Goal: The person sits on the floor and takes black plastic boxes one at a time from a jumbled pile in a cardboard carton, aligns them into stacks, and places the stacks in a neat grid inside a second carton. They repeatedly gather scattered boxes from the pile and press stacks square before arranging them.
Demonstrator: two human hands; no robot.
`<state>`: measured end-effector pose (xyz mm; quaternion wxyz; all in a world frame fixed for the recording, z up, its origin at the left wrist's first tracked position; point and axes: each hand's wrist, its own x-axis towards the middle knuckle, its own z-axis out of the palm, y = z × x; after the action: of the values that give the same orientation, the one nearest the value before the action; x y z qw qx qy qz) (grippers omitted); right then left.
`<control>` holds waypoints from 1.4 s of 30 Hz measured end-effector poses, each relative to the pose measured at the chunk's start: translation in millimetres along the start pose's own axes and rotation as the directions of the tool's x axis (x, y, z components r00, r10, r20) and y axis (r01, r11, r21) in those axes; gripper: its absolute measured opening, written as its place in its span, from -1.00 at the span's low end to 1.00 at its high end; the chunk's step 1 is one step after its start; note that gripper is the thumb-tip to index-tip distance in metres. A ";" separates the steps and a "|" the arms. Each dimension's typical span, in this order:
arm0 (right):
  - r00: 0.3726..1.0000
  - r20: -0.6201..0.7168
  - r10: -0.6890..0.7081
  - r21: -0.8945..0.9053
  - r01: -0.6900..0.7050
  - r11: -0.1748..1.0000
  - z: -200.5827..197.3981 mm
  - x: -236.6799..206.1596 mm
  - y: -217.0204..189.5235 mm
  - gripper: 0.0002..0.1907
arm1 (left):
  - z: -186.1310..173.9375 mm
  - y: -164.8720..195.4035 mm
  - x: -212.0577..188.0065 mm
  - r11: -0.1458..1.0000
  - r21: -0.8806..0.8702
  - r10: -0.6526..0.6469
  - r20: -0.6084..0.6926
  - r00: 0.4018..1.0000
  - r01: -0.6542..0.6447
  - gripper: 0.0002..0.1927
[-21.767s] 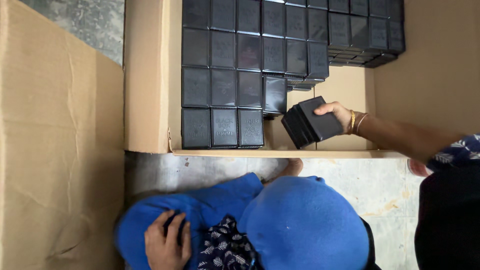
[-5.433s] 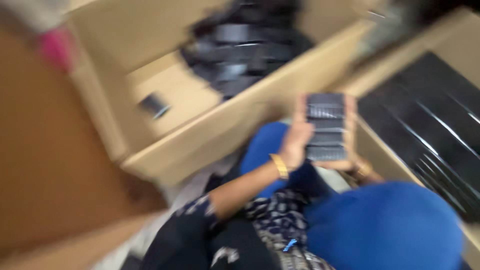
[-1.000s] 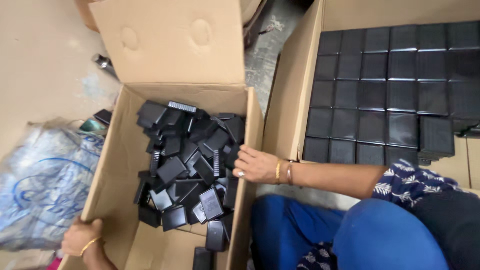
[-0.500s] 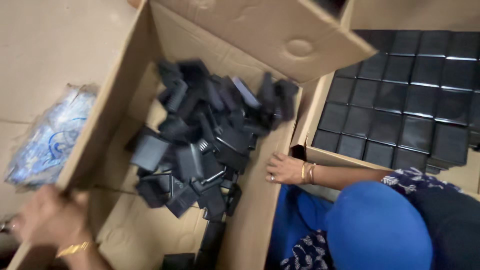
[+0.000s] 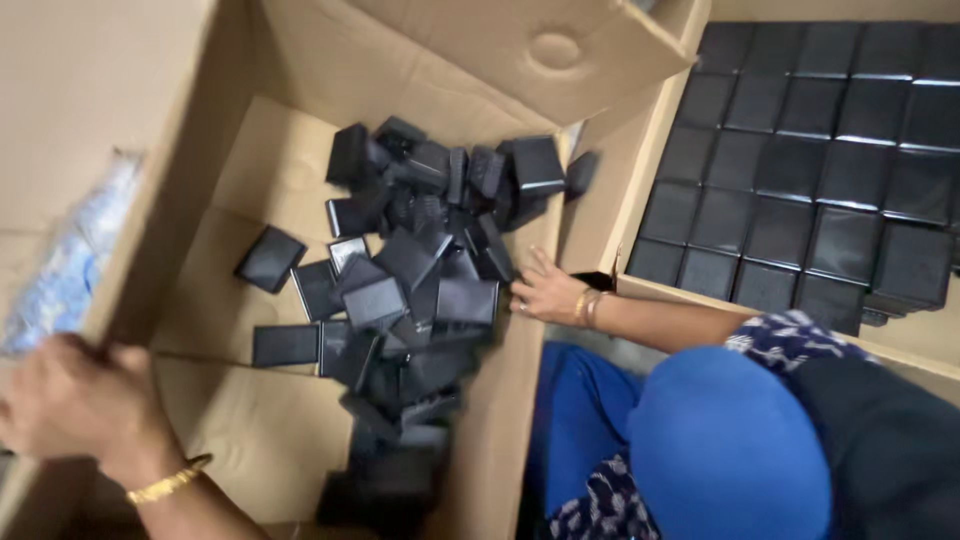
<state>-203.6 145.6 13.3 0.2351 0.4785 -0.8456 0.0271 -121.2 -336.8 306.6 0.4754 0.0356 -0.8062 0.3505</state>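
Two hands grip one corrugated cardboard box [image 5: 260, 420]: left hand [image 5: 75, 400], lower left of frame, curled shut over its wall; right hand [image 5: 545, 292], centre, fingers spread on the opposite edge. Inside, matte black square cases [image 5: 410, 290] lie jumbled. Upper right, glossy black boxes [image 5: 810, 170] packed in rows.

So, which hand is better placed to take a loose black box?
Probably right. The right hand rests open beside the loose black boxes; the left hand grips the carton wall, apart from them.
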 end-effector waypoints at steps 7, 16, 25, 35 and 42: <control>0.992 -0.067 0.106 -0.137 -0.114 0.984 -1.0 7.3 -10.6 -0.72 | -32.0 27.9 -9.6 0.996 0.026 -0.080 -0.084 0.993 0.082 -0.83; 0.984 -0.024 0.174 -0.061 -0.175 0.983 3.4 8.5 -13.4 -0.62 | -29.1 46.5 29.8 0.934 -0.344 -0.184 -0.248 0.951 0.091 -0.81; 0.893 0.447 0.041 0.135 -0.112 0.984 -33.3 -2.5 -4.9 0.12 | 56.4 149.3 45.6 0.715 -0.681 0.086 0.311 0.946 0.159 -0.48; 0.707 0.356 0.612 0.518 -0.694 0.500 -29.0 41.3 7.2 -0.02 | 75.6 182.8 59.1 0.795 -0.099 -0.307 0.785 0.538 0.598 -0.09; 0.761 0.411 0.502 0.227 -0.619 0.752 -25.4 71.8 6.6 0.08 | 75.9 155.4 19.6 0.355 -0.502 -0.031 0.837 0.546 0.789 -0.45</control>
<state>-230.6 98.9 67.4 -0.0157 0.2299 -0.9585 0.1678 -248.9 -260.1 216.6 0.1525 0.1532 -0.9323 -0.2899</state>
